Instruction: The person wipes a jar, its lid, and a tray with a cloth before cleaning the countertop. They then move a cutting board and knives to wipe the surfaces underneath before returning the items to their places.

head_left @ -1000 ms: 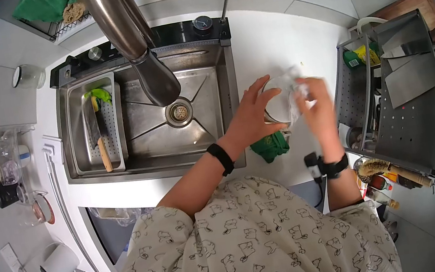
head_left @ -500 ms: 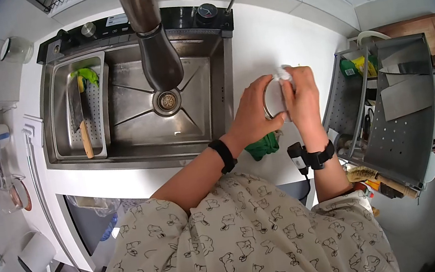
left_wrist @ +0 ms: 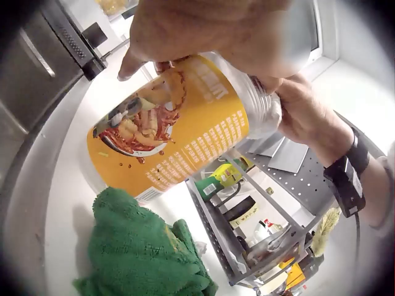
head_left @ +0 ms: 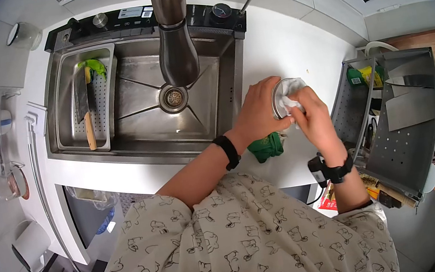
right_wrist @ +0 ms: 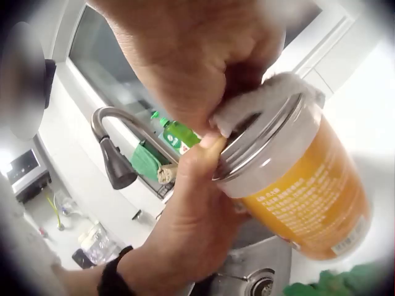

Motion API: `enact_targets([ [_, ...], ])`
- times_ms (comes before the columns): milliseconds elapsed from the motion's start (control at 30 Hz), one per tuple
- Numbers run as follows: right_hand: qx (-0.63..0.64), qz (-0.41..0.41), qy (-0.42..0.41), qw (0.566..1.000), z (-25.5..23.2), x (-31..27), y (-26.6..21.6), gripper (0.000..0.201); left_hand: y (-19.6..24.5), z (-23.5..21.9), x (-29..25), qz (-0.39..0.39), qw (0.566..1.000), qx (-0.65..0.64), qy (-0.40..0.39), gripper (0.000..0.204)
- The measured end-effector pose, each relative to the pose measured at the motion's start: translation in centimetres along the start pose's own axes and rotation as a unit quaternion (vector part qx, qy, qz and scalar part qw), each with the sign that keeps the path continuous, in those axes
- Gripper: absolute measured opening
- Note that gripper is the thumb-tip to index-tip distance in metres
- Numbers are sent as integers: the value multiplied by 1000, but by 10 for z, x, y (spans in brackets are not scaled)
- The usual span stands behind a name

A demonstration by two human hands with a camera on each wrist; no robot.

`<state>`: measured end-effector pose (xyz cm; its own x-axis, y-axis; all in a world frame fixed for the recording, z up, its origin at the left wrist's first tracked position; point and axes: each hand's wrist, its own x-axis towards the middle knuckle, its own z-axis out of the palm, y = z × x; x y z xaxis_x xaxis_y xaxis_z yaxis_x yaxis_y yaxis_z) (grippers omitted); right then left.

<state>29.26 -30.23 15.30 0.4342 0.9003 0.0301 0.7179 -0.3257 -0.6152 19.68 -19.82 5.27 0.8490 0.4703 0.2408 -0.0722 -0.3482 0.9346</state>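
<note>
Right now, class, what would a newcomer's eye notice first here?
Probably the orange-labelled jar, held in the left hand, with the right hand holding a white wad at its mouth. Nearby on the counter lies a green cloth; in the sink tray to the left, a knife.

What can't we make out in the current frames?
- Inside of the orange-labelled jar: head view, blocked by the white tissue or cloth and right hand.
- Small print on the jar's label: left wrist view, too small and blurred.
- Rest of the green towel: right wrist view, cut off by the bottom edge.
</note>
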Motion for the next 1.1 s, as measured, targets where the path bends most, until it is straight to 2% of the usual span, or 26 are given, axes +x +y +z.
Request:
enact_targets([
  [100, -57, 30, 33, 997, -11, 6, 11, 17, 0, 2, 0, 3, 1000, -1, -2, 83],
  [133, -53, 76, 76, 993, -8, 13, 10, 17, 1, 0, 1, 3, 1000, -5, -6, 83],
  [167, -54, 73, 74, 993, -1, 19, 8, 17, 1, 0, 3, 3, 1000, -5, -2, 83],
  [233, -48, 10, 83, 995, 16, 25, -1, 16, 3, -1, 1, -17, 1000, 0, -7, 83],
  [267, -42, -18, 52, 998, 18, 23, -13, 18, 3, -2, 2, -20, 1000, 4, -5, 83],
  [300, -38, -19, 52, 998, 18, 18, -13, 18, 2, -1, 2, -27, 1000, 9, -9, 83],
  [367, 22, 6, -27, 999, 5, 10, -4, 21, 1, -1, 0, -32, 999, 11, -15, 83],
  [400, 8, 3, -36, 999, -4, 9, 7, 23, 1, -1, 0, -20, 1000, 15, -12, 82],
  [433, 2, -1, -38, 999, -9, 12, 13, 23, 1, 0, 0, -10, 1000, 19, -6, 82],
  [500, -72, 32, 49, 996, -13, 27, 18, 22, 0, 2, 1, -3, 1000, 12, 15, 82],
  [533, -78, -10, 60, 995, -6, 33, 12, 22, 0, 4, 0, 5, 1000, 6, 25, 82],
  [567, -77, -7, 60, 995, 0, 30, 3, 22, 0, 6, -3, 3, 1000, 6, 22, 82],
  [633, -21, -30, -13, 999, 10, 24, -9, 21, -1, 1, -1, -13, 999, 28, 14, 83],
  [700, -15, -39, -18, 999, 0, 9, -2, 21, 2, -4, 0, -12, 1000, 25, -2, 83],
  [767, -24, -18, -16, 999, -16, -3, 17, 20, 4, -3, 2, -8, 1000, 14, -11, 83],
  [800, -29, 47, -13, 998, -20, -3, 24, 21, 4, -1, 2, -7, 1000, 14, 3, 83],
  [833, -30, 51, -10, 998, -16, 2, 22, 21, 4, 1, 0, -7, 1000, 15, 11, 84],
  [900, -34, 30, 74, 996, -1, 21, 14, 22, 2, 2, 1, -5, 1000, 13, 9, 85],
  [967, -30, 14, 86, 996, 5, 23, 7, 23, 1, 1, 3, -5, 1000, 22, 11, 86],
  [1033, 19, -18, -25, 999, 0, 9, -3, 22, 0, -3, 2, -13, 999, 26, -16, 87],
  [1100, 40, 2, -31, 999, -10, -12, 12, 23, 3, -1, 0, -8, 999, 29, -30, 86],
])
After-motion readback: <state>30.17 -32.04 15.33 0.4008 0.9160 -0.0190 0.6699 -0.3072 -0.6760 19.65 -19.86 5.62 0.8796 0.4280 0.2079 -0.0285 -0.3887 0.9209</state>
